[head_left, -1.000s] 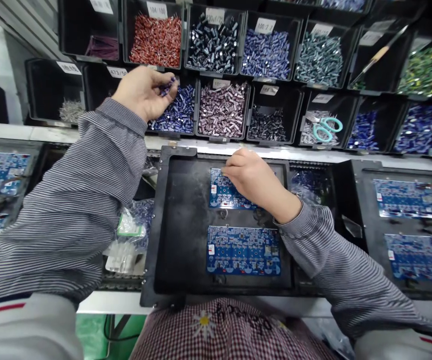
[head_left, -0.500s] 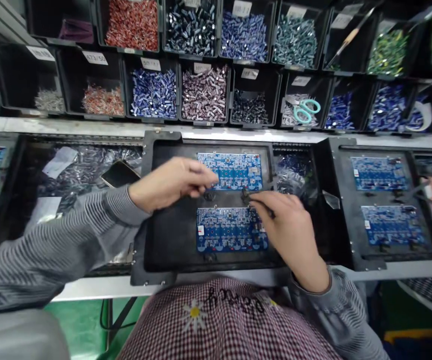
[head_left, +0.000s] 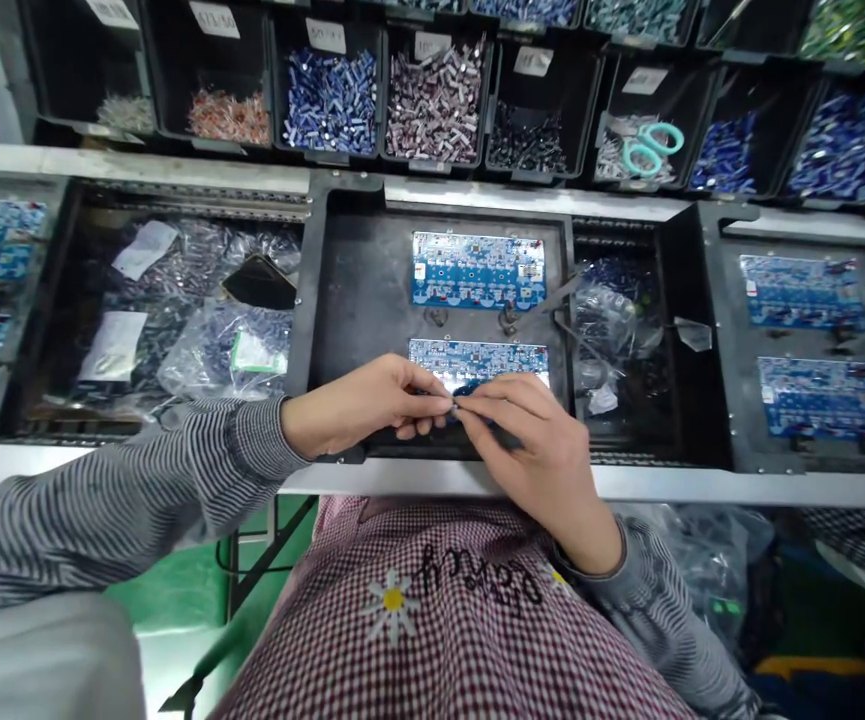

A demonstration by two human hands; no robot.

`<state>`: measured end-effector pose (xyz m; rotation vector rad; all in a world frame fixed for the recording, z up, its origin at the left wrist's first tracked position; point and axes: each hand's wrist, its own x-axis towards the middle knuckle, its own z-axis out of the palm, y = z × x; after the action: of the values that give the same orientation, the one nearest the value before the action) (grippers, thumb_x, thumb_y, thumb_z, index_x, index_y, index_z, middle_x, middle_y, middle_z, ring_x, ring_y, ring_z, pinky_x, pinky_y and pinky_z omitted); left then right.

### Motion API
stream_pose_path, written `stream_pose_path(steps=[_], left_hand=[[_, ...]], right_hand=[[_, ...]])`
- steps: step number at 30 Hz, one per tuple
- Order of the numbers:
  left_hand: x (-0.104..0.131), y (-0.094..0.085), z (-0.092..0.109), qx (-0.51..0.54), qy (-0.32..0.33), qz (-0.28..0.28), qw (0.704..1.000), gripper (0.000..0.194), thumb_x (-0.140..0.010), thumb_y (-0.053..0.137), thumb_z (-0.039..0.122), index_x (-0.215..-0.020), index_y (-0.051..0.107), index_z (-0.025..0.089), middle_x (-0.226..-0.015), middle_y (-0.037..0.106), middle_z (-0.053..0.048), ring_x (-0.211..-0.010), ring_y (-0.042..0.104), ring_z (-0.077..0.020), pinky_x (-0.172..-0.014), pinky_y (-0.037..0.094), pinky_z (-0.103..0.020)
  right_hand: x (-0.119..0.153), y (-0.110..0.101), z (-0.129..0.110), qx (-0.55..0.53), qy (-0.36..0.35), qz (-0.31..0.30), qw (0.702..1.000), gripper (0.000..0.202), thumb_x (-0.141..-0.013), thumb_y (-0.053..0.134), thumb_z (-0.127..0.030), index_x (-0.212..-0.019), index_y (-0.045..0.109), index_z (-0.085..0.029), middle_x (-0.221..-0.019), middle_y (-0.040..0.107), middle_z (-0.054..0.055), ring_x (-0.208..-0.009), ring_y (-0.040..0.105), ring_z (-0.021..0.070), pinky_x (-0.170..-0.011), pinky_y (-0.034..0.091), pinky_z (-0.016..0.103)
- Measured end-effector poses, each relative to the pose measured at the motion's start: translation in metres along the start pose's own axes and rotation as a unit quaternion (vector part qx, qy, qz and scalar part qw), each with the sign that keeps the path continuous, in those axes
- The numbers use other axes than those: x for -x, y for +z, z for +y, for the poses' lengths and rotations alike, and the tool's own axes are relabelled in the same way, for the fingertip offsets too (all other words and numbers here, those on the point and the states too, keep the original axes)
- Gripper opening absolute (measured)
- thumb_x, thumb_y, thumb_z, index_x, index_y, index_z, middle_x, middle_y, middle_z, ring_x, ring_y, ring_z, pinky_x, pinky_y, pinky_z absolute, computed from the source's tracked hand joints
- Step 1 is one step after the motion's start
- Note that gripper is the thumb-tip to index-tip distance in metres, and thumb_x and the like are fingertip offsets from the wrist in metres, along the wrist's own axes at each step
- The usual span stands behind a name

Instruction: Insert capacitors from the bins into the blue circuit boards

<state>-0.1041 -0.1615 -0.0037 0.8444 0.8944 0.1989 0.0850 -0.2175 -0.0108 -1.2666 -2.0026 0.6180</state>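
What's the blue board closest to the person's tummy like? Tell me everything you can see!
The blue board is flat and shiny, covered with tiny pale marks and parts, like a circuit board. It looks rectangular, lying flat with its long side running left to right in the black tray. The left hand and right hand hide much of its near side, so I can't tell whether they touch it.

black tray (head_left: 361,300): two blue circuit boards (head_left: 477,270), one nearer the front edge | recess (head_left: 57,330) left of it: plastic-bagged parts (head_left: 203,350), paper slips (head_left: 112,347), dark flat slab (head_left: 261,284) | right-hand tray (head_left: 728,420): two similar boards (head_left: 803,290)
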Motion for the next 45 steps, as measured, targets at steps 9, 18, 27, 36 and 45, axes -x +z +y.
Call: stream_pose_path(steps=[9, 18, 27, 36, 45], left_hand=[[0.003, -0.015, 0.003, -0.022, 0.023, 0.069, 0.997, 0.015, -0.075, 0.071, 0.016, -0.089, 0.072, 0.011, -0.080, 0.070, -0.006, -0.070, 0.063, -0.0110, -0.070, 0.050, -0.022], [0.006, -0.013, -0.001, -0.053, 0.034, 0.083, 0.995, 0.011, -0.078, 0.066, 0.014, -0.087, 0.071, 0.009, -0.070, 0.066, -0.003, -0.060, 0.058, -0.0073, -0.061, 0.048, -0.018], [0.007, -0.007, -0.005, -0.073, 0.038, 0.064, 0.995, 0.017, -0.080, 0.064, 0.015, -0.095, 0.069, 0.008, -0.071, 0.065, -0.003, -0.057, 0.055, -0.0070, -0.056, 0.046, -0.017], [-0.002, 0.000, 0.003, -0.010, 0.037, 0.040, 0.998, 0.017, -0.079, 0.060, 0.006, -0.092, 0.071, 0.008, -0.084, 0.070, -0.007, -0.081, 0.066, -0.0139, -0.073, 0.054, -0.023], [-0.007, 0.000, -0.001, -0.072, 0.044, 0.045, 0.995, 0.014, -0.074, 0.074, 0.027, -0.074, 0.073, 0.013, -0.063, 0.062, -0.001, -0.056, 0.053, -0.0064, -0.054, 0.044, -0.015]], right_hand=[[0.003, 0.010, 0.005, 0.002, 0.021, -0.045, 0.999, 0.016, -0.085, 0.053, -0.013, -0.091, 0.065, -0.022, -0.087, 0.066, 0.005, -0.090, 0.058, 0.0193, -0.085, 0.050, 0.040], [0.002, 0.017, 0.012, 0.017, -0.022, -0.056, 0.998, 0.016, -0.086, 0.054, -0.011, -0.095, 0.065, -0.018, -0.088, 0.067, 0.007, -0.092, 0.056, 0.0194, -0.086, 0.050, 0.039], [0.003, 0.014, 0.011, -0.003, -0.042, -0.043, 0.998, 0.020, -0.087, 0.053, -0.011, -0.100, 0.066, -0.020, -0.093, 0.068, 0.006, -0.092, 0.058, 0.0176, -0.085, 0.051, 0.038], [0.010, -0.008, 0.013, 0.028, 0.042, -0.020, 0.999, 0.013, -0.081, 0.057, -0.011, -0.088, 0.065, -0.019, -0.084, 0.067, 0.004, -0.084, 0.060, 0.0161, -0.080, 0.051, 0.034], [0.010, -0.011, 0.019, 0.039, 0.043, -0.057, 0.997, 0.014, -0.085, 0.052, -0.012, -0.093, 0.062, -0.019, -0.085, 0.067, 0.005, -0.084, 0.059, 0.0175, -0.078, 0.050, 0.034]])
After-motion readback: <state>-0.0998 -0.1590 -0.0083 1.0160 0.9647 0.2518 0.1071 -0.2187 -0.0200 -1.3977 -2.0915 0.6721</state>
